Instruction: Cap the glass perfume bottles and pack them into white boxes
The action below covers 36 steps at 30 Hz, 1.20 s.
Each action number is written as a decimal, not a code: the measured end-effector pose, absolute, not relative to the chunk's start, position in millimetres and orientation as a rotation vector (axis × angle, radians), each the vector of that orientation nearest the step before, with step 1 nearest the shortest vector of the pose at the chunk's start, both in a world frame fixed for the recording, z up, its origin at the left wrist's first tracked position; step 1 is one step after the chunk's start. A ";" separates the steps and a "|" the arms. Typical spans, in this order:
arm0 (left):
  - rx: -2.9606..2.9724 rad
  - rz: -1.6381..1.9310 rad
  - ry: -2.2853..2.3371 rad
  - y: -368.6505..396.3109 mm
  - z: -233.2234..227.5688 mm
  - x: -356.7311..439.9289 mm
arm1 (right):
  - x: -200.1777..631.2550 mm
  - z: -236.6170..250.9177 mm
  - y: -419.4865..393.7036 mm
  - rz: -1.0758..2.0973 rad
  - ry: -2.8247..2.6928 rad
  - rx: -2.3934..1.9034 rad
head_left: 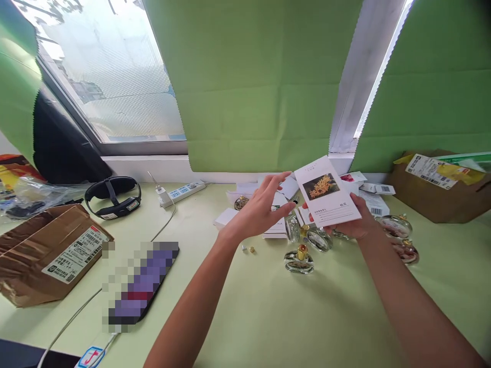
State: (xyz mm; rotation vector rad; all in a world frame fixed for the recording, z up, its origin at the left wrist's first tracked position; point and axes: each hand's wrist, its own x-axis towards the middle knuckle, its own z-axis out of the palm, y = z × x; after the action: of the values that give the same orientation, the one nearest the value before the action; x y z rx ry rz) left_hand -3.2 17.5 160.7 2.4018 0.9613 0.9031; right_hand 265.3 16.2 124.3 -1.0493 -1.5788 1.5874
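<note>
A slim white perfume box (325,209) with an orange flower picture on its front is held tilted above the table in my right hand (358,220). To its left, my left hand (264,207) holds nothing, its thumb and fingers apart and reaching toward the box's edge. Below them an oval glass perfume bottle (299,261) with a gold neck stands on the table. Several more glass bottles lie behind it, among them a clear one (319,239), partly hidden by my hands. Two small caps or fittings (252,250) rest below my left hand.
More perfume bottles (397,226) stand beyond my right forearm, near small white cartons (374,200). Cardboard boxes (441,191) sit at far right and at left (49,255). A blurred phone (148,281) on a cable, a power strip (184,192) and a black headset (113,198) are on the left.
</note>
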 end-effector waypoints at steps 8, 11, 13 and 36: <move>2.073 0.920 0.935 17.1 156.3 10.0 | 249.2 121.3 23.4 1.404 -1.622 -0.988; 1.963 1.002 0.935 21.7 154.2 13.6 | 229.1 133.6 18.2 1.263 -1.699 -0.927; 1.963 1.081 0.959 24.6 153.8 13.9 | 218.8 139.6 13.5 1.222 -1.722 -0.921; 2.433 0.502 1.067 32.1 160.5 -32.2 | 217.6 121.6 -2.9 1.128 -2.572 -1.661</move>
State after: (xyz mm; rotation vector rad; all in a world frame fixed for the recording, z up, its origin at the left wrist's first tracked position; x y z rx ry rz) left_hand -32.2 32.1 160.5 2.4327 1.0665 0.5024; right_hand 217.6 -2.9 121.6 -1.6607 -2.5715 1.1281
